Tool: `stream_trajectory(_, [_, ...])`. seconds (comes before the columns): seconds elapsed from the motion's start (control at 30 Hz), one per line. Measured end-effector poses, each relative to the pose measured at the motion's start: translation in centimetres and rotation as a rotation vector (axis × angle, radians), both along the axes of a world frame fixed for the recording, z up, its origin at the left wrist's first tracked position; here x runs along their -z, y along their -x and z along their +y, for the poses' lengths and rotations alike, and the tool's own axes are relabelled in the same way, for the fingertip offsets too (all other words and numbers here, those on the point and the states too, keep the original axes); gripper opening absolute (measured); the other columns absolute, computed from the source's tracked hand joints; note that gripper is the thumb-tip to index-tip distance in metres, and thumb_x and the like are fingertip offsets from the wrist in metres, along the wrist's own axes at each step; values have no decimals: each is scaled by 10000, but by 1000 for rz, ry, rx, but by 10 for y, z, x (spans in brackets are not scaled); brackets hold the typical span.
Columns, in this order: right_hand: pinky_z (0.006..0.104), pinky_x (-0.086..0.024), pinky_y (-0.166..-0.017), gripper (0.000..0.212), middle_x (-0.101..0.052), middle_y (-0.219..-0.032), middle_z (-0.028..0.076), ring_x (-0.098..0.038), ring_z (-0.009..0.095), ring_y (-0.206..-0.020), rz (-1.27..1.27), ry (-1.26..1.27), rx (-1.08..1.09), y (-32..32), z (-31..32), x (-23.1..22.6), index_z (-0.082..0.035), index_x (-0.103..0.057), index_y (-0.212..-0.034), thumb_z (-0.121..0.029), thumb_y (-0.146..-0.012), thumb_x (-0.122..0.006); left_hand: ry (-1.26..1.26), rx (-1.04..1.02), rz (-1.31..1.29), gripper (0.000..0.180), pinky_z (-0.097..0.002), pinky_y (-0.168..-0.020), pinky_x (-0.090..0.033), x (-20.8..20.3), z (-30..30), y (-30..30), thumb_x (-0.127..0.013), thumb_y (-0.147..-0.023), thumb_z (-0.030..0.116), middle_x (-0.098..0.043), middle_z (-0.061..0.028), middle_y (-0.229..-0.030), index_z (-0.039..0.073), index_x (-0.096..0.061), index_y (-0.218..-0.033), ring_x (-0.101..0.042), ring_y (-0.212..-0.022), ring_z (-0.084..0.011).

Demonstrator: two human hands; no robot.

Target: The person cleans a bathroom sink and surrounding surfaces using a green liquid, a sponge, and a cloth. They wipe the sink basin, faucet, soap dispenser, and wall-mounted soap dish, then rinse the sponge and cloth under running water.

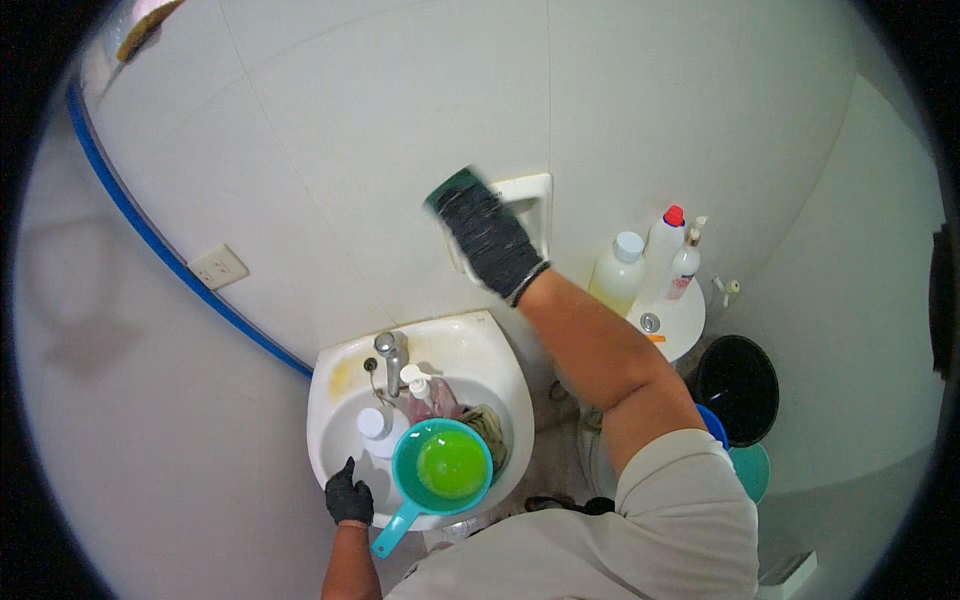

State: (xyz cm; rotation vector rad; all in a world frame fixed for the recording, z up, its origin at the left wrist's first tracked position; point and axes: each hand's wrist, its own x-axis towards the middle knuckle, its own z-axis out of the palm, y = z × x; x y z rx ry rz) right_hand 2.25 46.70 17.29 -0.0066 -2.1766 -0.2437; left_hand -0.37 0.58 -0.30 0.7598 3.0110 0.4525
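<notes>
My right hand (488, 238), in a black glove, presses a dark green scouring pad (455, 183) against the light wall tiles. The pad shows past my fingertips, and most of it is hidden under the glove. Just behind this hand is a white recessed soap dish (541, 195), partly covered by my hand. My left hand (349, 497), also gloved in black, rests on the front left rim of the white sink (505, 355), one finger stretched out and nothing seen in it. Beside it, a turquoise dipper (400, 525) holding bright green liquid (451, 464) stands in the sink.
Around the tap (391, 360) are a white-capped bottle (378, 428), a pink pump bottle (432, 398) and a crumpled cloth (485, 430). Several bottles stand on the toilet tank lid (685, 325) at right. Beyond are a black bucket (738, 390) and a blue hose (150, 220).
</notes>
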Motion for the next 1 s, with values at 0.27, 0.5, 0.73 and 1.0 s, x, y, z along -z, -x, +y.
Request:
stream_trajectory(0.27, [415, -369, -1008, 459, -441, -1319, 217, -458, 345, -1187, 318, 562, 169, -48, 56, 27, -40, -408, -1330, -183, -896, -452, 12, -10, -28, 572, -433, -909, -419, 1, 2, -4, -619, -684, 56, -599, -183, -1042, 122, -540, -1247, -540, -1014, -335])
stream_trajectory(0.5, [390, -505, -681, 508, -634, -817, 177, -635, 293, -736, 221, 1191, 338, -61, 33, 89, 14, -595, -963, -450, -948, -387, -18, 17, 35, 546, -427, -904, -425, 5, -2, -2, -614, -692, 76, -612, -163, -1032, 124, -551, -1232, -555, -992, -330])
stream_trajectory(0.73, [395, -487, -685, 199, -616, -778, 183, -615, 305, -741, 394, 1741, 284, -43, 46, 57, 2, -609, -887, -154, -819, -507, 4, -6, 5, 528, -426, -896, -433, 3, -3, -5, -599, -702, 97, -614, -152, -1048, 120, -553, -1228, -561, -994, -315])
stream_trajectory(1.0, [339, -512, -724, 306, -625, -1030, 192, -630, 252, -882, 114, 1124, 130, -22, 51, 140, -26, -642, -987, -279, -863, -523, -22, -28, -17, 505, -421, -901, -435, 0, 7, -3, -594, -707, 133, -617, -154, -1055, 135, -571, -1211, -565, -997, -314])
